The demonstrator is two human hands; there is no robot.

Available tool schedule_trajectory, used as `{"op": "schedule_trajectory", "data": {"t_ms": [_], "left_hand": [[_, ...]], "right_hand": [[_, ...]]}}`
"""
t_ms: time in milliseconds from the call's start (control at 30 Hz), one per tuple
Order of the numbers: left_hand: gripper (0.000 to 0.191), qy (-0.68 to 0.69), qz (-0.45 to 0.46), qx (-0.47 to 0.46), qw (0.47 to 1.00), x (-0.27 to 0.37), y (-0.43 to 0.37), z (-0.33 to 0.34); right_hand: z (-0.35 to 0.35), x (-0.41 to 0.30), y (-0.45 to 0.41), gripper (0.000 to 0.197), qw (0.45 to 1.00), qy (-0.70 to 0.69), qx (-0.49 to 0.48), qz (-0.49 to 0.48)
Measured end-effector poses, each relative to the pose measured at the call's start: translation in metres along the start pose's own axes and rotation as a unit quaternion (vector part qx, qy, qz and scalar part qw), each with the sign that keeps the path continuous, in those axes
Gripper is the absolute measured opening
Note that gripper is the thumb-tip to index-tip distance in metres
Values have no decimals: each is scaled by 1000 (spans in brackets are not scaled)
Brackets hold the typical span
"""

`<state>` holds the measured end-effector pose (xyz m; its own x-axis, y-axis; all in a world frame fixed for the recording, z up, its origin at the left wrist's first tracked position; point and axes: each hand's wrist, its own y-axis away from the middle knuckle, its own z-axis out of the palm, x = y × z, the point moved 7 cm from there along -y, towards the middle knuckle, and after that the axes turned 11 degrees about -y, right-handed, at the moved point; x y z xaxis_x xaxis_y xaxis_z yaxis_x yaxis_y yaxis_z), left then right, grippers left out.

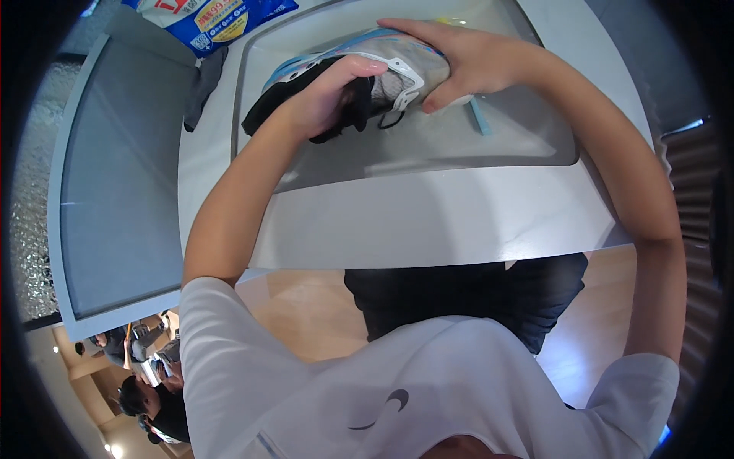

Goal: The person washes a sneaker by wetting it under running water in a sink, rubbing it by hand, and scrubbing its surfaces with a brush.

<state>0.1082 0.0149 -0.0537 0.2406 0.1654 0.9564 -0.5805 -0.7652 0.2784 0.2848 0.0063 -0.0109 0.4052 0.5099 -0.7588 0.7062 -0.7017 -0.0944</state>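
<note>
A sneaker (421,54) with a grey toe, white lace-eyelet trim, a black collar and a blue sole edge lies on its side, over a shallow grey-rimmed tray (516,146). My left hand (330,94) grips it at the black opening, thumb stretched over the tongue; the other fingers are mostly hidden. Around the toe end, my right hand (467,60) is spread, with fingers along the far side and the thumb on the near side. A thin black loop (392,120) hangs below the eyelets. Next to my right thumb, a light-blue strip (480,116) rests in the tray, its upper end hidden.
A blue and white printed packet (221,23) lies at the back left of the white table (367,221). Beside it is a dark grey cloth (206,86). A grey partition panel (123,178) stands along the left. Other people (152,396) are beyond it, lower left.
</note>
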Motion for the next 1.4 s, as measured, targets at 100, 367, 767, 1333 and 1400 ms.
{"op": "schedule_trajectory", "data": {"t_ms": [100,367,767,1333,1400], "left_hand": [[58,23,-38,-36,998,2,3,9],[63,-3,-81,3,997,-13,2,-3],[69,-168,-127,-36,977,6,15,13],[71,-578,86,-58,809,20,16,17],[70,-589,136,-54,795,19,13,18]], "right_hand": [[7,11,3,111,994,-67,-44,73],[21,19,2,116,994,12,-52,92],[21,23,9,116,989,10,-108,104],[7,27,11,97,870,-374,-51,318],[11,20,6,105,899,-355,-72,246]]}}
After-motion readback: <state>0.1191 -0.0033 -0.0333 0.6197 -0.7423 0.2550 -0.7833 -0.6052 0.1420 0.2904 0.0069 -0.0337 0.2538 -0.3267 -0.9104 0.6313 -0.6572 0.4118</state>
